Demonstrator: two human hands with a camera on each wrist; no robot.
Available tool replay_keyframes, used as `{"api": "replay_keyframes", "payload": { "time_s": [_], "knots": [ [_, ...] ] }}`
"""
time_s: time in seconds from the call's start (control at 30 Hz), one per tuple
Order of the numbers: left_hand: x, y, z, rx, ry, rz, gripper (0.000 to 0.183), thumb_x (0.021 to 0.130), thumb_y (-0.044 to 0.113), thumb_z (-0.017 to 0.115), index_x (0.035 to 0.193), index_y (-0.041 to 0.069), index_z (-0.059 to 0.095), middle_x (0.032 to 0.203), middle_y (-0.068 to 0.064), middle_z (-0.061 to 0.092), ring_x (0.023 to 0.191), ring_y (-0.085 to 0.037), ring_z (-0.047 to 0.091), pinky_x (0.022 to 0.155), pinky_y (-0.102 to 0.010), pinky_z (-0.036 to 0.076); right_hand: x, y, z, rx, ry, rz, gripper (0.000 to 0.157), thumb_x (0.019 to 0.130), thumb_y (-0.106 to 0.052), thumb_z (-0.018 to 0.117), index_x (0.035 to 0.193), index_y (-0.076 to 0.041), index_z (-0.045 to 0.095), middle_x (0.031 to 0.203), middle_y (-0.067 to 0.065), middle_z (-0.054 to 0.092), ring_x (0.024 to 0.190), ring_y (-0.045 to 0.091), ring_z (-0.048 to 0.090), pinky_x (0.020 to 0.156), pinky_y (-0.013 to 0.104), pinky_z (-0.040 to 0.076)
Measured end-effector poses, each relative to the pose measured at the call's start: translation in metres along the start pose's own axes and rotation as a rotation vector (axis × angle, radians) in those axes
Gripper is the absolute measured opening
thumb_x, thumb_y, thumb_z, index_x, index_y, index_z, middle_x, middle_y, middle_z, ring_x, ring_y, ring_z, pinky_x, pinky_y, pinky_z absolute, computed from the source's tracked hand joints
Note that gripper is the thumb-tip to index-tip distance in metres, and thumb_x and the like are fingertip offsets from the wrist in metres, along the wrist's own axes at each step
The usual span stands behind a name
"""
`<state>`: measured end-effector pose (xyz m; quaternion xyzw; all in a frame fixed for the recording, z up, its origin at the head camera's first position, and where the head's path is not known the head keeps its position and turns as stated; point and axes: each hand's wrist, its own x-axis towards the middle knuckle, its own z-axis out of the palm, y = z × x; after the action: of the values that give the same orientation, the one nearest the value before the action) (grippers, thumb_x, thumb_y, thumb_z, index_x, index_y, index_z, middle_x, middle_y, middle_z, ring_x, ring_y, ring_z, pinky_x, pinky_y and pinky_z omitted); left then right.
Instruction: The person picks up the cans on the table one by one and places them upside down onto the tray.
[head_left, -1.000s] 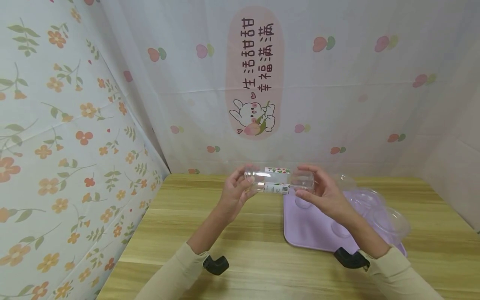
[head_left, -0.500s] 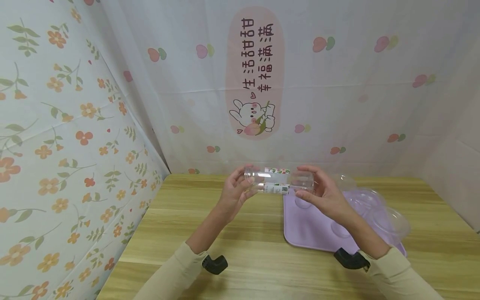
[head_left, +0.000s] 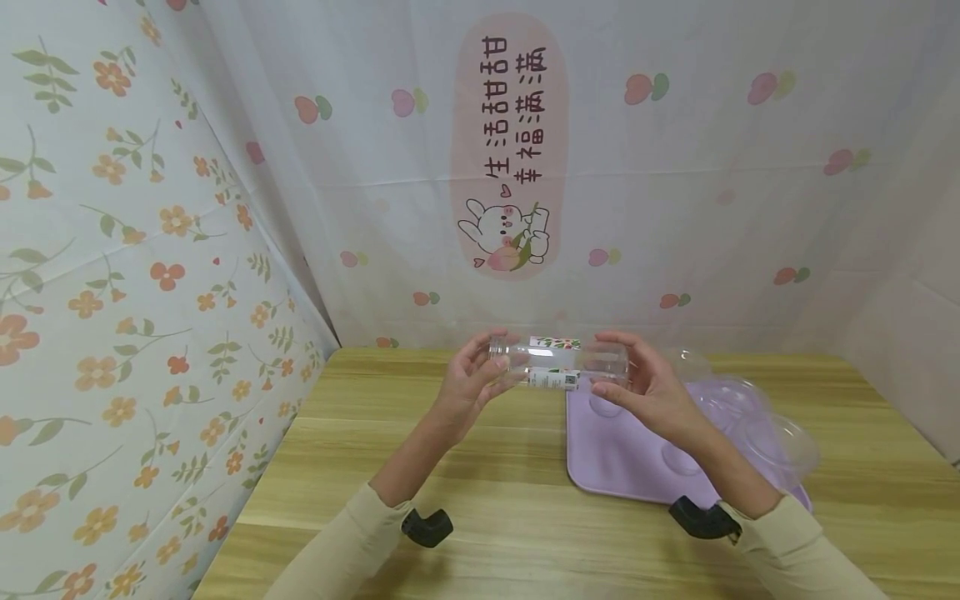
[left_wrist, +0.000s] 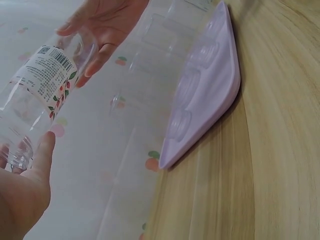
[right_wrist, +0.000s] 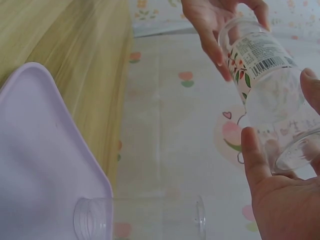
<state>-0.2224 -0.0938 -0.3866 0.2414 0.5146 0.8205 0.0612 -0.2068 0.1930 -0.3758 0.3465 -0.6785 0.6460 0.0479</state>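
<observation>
A clear plastic jar (head_left: 555,357) with a white label of red berries and green leaves is held sideways above the table. My left hand (head_left: 468,385) grips its threaded mouth end, thumb on the near side. At the other end, my right hand (head_left: 658,393) holds the base between thumb and fingers. The left wrist view shows the barcode on the jar's label (left_wrist: 47,75). No contents are visible through the jar wall (right_wrist: 277,97).
Right of centre, a lilac tray (head_left: 611,462) lies on the wooden table (head_left: 450,533). Several clear plastic jars stand on it, one clear jar (right_wrist: 155,215) showing in the right wrist view. Behind the table hangs a printed curtain (head_left: 675,208); a floral curtain (head_left: 150,292) is at the left.
The left wrist has shifted very slightly left. Both hands keep their hold on the jar, which stays in nearly the same place.
</observation>
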Motion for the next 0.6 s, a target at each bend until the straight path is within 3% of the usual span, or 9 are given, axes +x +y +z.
{"api": "replay_keyframes", "payload": {
  "time_s": [0.17, 0.3, 0.6],
  "knots": [
    [-0.001, 0.001, -0.002, 0.012, 0.015, 0.0, 0.05, 0.099, 0.008, 0.061, 0.145, 0.0, 0.043, 0.147, -0.022, 0.045, 0.129, -0.041, 0.053, 0.101, -0.048, 0.049, 0.0, -0.002, -0.001, -0.009, 0.002, -0.016, 0.07, 0.086, 0.019, 0.069, 0.147, 0.001, 0.042, 0.143, 0.021, 0.045, 0.12, 0.029, 0.059, 0.093, 0.041, 0.054],
    [-0.002, 0.002, -0.003, 0.02, 0.019, -0.003, 0.049, 0.099, 0.004, 0.061, 0.145, 0.0, 0.045, 0.148, -0.024, 0.044, 0.129, -0.042, 0.052, 0.101, -0.049, 0.049, 0.0, -0.003, -0.002, 0.006, -0.009, -0.04, 0.07, 0.085, 0.022, 0.068, 0.147, 0.003, 0.041, 0.143, 0.018, 0.046, 0.125, 0.033, 0.054, 0.097, 0.046, 0.05],
    [-0.004, 0.008, -0.011, 0.045, 0.054, 0.027, 0.047, 0.099, 0.002, 0.06, 0.144, -0.004, 0.046, 0.148, -0.021, 0.044, 0.135, -0.044, 0.043, 0.105, -0.052, 0.045, -0.004, -0.006, -0.015, -0.028, 0.006, -0.061, 0.067, 0.086, 0.023, 0.066, 0.145, 0.007, 0.04, 0.139, 0.023, 0.05, 0.122, 0.03, 0.06, 0.094, 0.041, 0.053]
  ]
}}
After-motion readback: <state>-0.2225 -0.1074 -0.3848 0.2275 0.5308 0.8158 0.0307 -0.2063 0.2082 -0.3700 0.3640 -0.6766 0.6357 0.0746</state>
